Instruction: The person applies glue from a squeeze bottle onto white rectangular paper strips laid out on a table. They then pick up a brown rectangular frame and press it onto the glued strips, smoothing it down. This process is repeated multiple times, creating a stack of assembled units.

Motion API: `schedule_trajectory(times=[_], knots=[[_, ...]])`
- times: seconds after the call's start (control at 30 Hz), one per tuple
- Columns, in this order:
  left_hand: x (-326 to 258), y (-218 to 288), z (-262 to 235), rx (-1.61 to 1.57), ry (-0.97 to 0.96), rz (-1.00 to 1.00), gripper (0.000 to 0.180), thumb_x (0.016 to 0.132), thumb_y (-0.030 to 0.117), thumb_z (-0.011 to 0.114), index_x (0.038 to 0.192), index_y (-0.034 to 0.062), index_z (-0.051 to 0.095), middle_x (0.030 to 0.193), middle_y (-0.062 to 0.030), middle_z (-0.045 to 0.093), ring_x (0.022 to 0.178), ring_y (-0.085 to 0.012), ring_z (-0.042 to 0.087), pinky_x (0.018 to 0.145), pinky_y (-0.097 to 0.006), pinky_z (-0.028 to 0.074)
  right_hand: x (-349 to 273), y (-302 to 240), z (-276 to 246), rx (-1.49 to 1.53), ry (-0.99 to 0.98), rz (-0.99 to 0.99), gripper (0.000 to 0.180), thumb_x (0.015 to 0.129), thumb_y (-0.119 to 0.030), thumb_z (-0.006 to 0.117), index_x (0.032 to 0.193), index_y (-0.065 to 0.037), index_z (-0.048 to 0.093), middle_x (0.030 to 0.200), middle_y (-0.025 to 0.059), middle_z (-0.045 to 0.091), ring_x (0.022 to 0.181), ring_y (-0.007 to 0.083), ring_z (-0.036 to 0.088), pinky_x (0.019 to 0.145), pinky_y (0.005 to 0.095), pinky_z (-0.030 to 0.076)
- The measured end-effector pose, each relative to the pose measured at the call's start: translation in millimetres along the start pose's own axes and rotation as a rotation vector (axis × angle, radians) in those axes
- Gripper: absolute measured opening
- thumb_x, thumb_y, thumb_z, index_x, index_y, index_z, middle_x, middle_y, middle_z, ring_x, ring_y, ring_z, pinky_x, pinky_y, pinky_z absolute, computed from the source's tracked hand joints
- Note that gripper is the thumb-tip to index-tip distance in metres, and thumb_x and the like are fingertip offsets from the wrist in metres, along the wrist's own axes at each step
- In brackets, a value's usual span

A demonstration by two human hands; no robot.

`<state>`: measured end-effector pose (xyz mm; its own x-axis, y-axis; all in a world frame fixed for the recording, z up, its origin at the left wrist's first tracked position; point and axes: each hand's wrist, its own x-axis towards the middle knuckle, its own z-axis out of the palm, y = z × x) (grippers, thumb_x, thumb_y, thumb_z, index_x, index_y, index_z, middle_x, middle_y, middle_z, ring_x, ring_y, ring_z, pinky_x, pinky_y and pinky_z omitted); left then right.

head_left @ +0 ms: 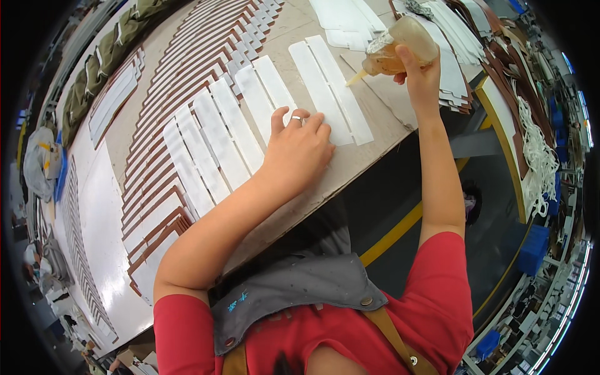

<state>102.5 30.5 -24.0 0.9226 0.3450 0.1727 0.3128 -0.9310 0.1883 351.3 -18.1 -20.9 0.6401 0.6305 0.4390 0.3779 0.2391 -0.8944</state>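
Observation:
My right hand (417, 72) is closed round a squeeze bottle (403, 47) of amber liquid. The bottle is tipped, its narrow nozzle pointing down and left at the edge of a white strip (322, 84). That strip lies in a pair, side by side on the table. Palm down, my left hand (299, 147) rests beside the lower part of this pair, its fingers bent and apart; a ring is on one finger. The fingertips touch the work surface or strips; exactly what lies under them is hidden. More paired white strips (234, 122) lie to the left of the hand.
Long overlapping rows of brown-edged white pieces (169, 75) cover the table's left and middle. White pieces (350, 25) are stacked at the far side. At right, a yellow-edged board (500, 137) carries white cords (537, 156). The table's near edge (375, 153) runs diagonally.

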Motion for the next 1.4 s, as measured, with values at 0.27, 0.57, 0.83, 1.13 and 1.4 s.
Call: schedule_trajectory(times=[0.27, 0.57, 0.83, 1.13, 1.4], knots=[[0, 1, -2, 0.038, 0.000, 0.019, 0.022, 0.081, 0.021, 0.061, 0.095, 0.0040, 0.060, 0.114, -0.0084, 0.059, 0.109, -0.0252, 0.051, 0.100, -0.048, 0.025, -35, -22, -25, 0.011, 0.021, 0.072, 0.050, 0.076, -0.034, 0.074, 0.105, -0.003, 0.047, 0.079, 0.0037, 0.056, 0.047, 0.0043, 0.048, 0.040, 0.0157, 0.041], [4, 0, -1, 0.014, -0.010, 0.009, 0.022, 0.082, 0.022, 0.060, 0.094, 0.0034, 0.059, 0.104, -0.0091, 0.057, 0.102, -0.0268, 0.052, 0.096, -0.047, 0.028, -57, -45, -62, 0.315, 0.121, 0.240, 0.047, 0.084, -0.043, 0.062, 0.109, -0.006, 0.050, 0.084, 0.0043, 0.057, 0.053, 0.0078, 0.053, 0.038, 0.0175, 0.038], [-37, -23, -39, -0.215, 0.158, -0.166, 0.022, 0.083, 0.024, 0.060, 0.092, 0.0056, 0.052, 0.094, -0.0110, 0.054, 0.092, -0.0277, 0.051, 0.089, -0.042, 0.031, 1, -73, -90, 0.468, -0.137, 0.283, 0.048, 0.085, -0.052, 0.055, 0.106, -0.009, 0.054, 0.088, 0.0057, 0.059, 0.062, 0.0103, 0.056, 0.041, 0.0219, 0.041], [-183, -61, -81, -0.020, -0.136, -0.268, 0.021, 0.076, 0.018, 0.065, 0.088, 0.0039, 0.055, 0.091, -0.0110, 0.054, 0.092, -0.0276, 0.051, 0.084, -0.038, 0.037, -14, -50, -15, -1.406, -0.523, 0.236, 0.079, 0.078, -0.065, 0.050, 0.131, -0.007, 0.044, 0.106, 0.0223, 0.062, 0.100, 0.0363, 0.059, 0.081, 0.0410, 0.047], [-185, -55, -64, 0.227, -0.272, -0.057, 0.012, 0.073, 0.013, 0.061, 0.077, 0.0021, 0.058, 0.076, -0.0102, 0.056, 0.076, -0.0245, 0.057, 0.082, -0.034, 0.042, -50, -112, 48, -1.059, -0.320, -0.227, 0.046, 0.087, -0.037, 0.057, 0.119, -0.004, 0.055, 0.107, 0.0164, 0.061, 0.095, 0.0286, 0.058, 0.080, 0.0377, 0.046]])
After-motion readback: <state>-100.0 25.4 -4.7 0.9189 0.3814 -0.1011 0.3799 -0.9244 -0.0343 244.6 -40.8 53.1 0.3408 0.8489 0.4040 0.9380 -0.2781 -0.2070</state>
